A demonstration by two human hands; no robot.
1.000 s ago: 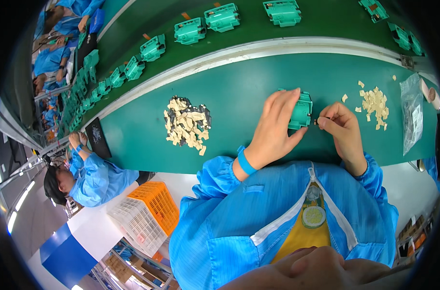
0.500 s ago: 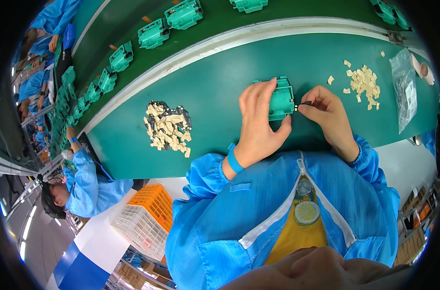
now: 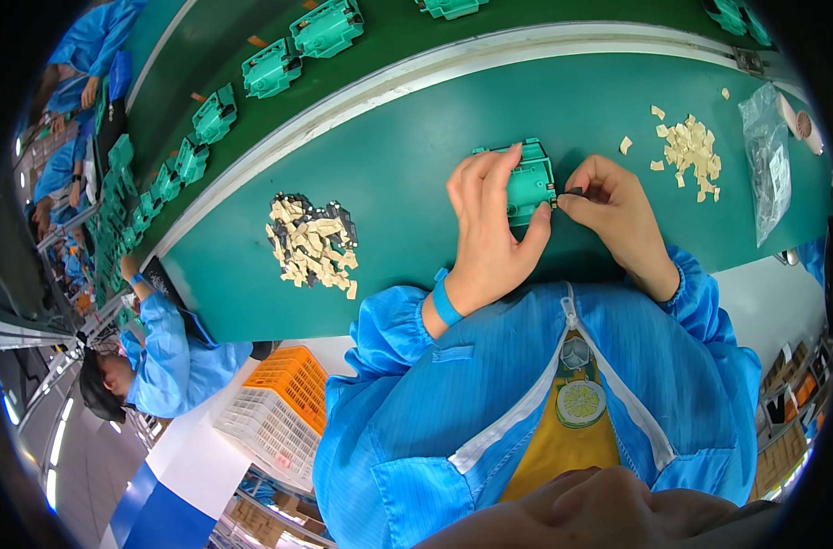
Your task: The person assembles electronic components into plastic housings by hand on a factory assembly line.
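Note:
A teal plastic housing (image 3: 530,188) rests on the green bench in front of me. My left hand (image 3: 489,206) is wrapped over its left side, fingers on the far edge and thumb at the near right corner. At the housing's right edge, my right hand (image 3: 610,199) pinches a small black part (image 3: 575,191) between thumb and fingertips. That part's inner end meets the housing's edge beside my left thumb; how far it goes in cannot be made out. To the left lies a pile of small black parts with cream paper pieces (image 3: 311,242).
Cream paper scraps (image 3: 691,151) lie loose at the right, beside a clear plastic bag (image 3: 766,169). Beyond a metal rail (image 3: 416,78), more teal housings (image 3: 327,29) stand in a row on a green belt. A co-worker (image 3: 174,352) sits at the left, near stacked orange and white crates (image 3: 274,412).
My right hand has brought the black part slightly left, closer against the housing's edge. The housings on the belt have shifted left in the view. My left hand keeps its grip.

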